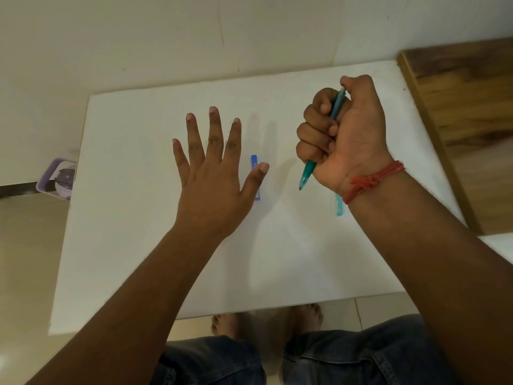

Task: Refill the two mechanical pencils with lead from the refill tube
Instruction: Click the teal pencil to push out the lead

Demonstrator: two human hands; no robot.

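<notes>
**Head view: one pencil in the fist, one on the table**

Head camera showed the right hand (342, 134) curled in a fist round a teal mechanical pencil (322, 140), all four fingers and the thumb wrapped about its barrel. The pencil ran through the fist at a slant, its tip pointing down toward the near edge of the white table (138, 259) and its far end poking out by the thumb. The fist hung above the table's right half, toward the far edge.

The left hand (211, 168) was spread flat, fingers straight and apart, gripping nothing, over the middle of the table.

Counted: two teal pencils. The second pencil (339, 205) lay on the table near the right edge, mostly hidden under the right wrist, only its near end showing. One blue refill tube (255, 165) lay lengthwise near the table's centre, between the two hands, partly covered by the left thumb. Whether the thumb touched it could not be told.

A red thread band (372, 180) circled the right wrist.
</notes>
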